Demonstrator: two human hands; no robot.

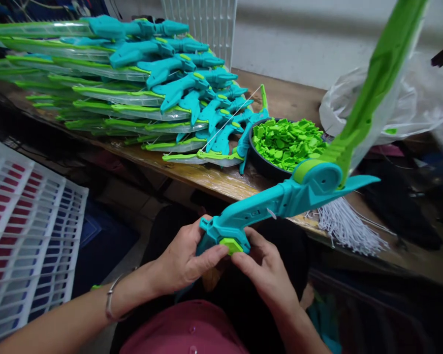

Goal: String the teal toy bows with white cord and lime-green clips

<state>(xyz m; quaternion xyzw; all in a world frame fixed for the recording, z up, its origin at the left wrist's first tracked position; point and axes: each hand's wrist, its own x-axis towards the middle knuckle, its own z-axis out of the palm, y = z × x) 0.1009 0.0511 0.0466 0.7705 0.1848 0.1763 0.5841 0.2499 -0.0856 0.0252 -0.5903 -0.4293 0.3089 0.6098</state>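
Observation:
A toy bow (258,205) in turquoise plastic is held over my lap, tilted up to the right. Its green limb (369,98) rises from the round joint at the far end. My left hand (186,253) is closed around the near end of the turquoise part. Closed on the other side of that end is my right hand (268,263), its lower fingers partly hidden. Both thumbs touch a green hexagonal piece (231,246) on the bow's face.
Many similar toy bows (170,93) are stacked on the wooden table (221,179). A dark bowl (268,169) holds small green pieces (288,140). White strings (349,226) hang over the table edge at right. A plastic bag (343,101) lies behind, and a white crate (33,236) stands at left.

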